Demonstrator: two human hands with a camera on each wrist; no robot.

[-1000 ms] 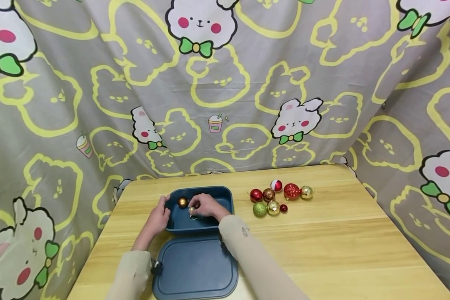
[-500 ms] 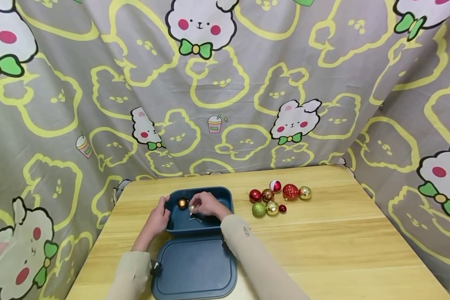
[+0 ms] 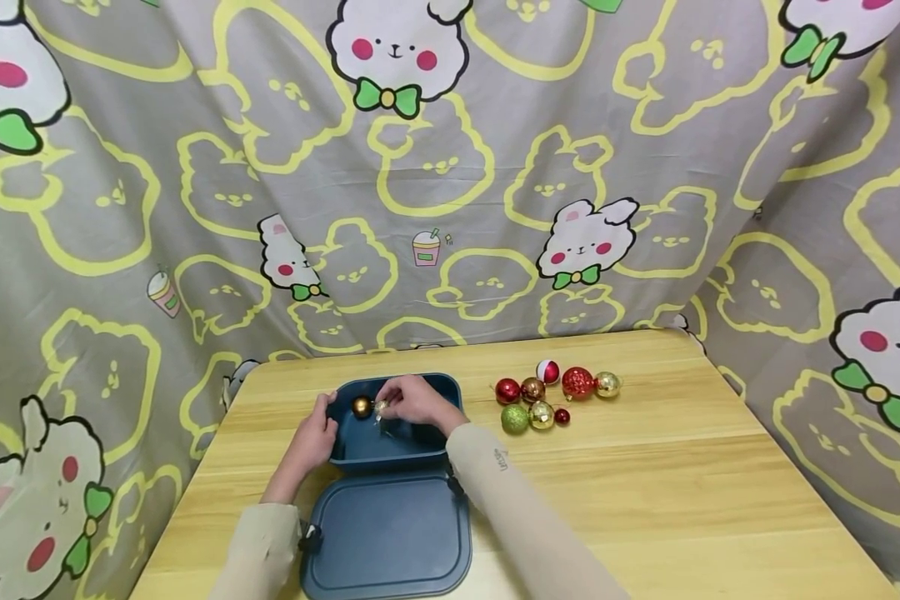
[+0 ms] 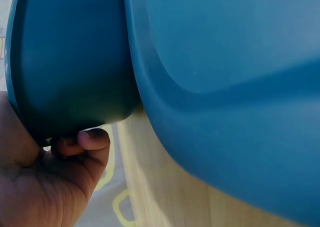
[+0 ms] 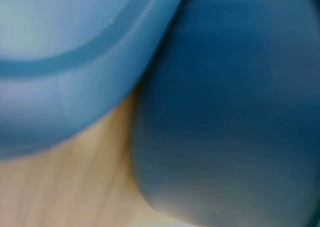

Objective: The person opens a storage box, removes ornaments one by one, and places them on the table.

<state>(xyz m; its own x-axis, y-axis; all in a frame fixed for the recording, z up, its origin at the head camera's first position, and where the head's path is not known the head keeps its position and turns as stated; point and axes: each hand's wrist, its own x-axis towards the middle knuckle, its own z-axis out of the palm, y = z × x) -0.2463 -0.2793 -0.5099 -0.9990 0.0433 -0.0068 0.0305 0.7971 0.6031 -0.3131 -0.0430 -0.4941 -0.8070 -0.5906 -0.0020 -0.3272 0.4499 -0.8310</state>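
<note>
My left hand [image 3: 317,435] grips the left end of a dark blue box [image 3: 401,459]. In the left wrist view the fingers of that hand [image 4: 60,184] curl against the wall of the box [image 4: 75,52]. Inside, my right hand [image 3: 417,402] pinches a small gold Christmas bauble [image 3: 380,408] by thumb and fingers. Just left of it, a bronze bauble [image 3: 362,407] rests in the box. The right wrist view catches only the outer box wall [image 5: 225,112] and the lid [image 5: 65,97]; the right hand itself is out of that picture.
Flat on the wooden table [image 3: 645,483], the blue lid [image 3: 386,533] lies in front of the box. Right of the box sits a cluster of several baubles, among them a green glitter one [image 3: 514,419] and a red one [image 3: 577,382]. A patterned curtain [image 3: 480,200] hangs behind.
The right hand has risen slightly inside the box, bringing the small gold bauble nearer the bronze one. My left hand keeps its grip on the box.
</note>
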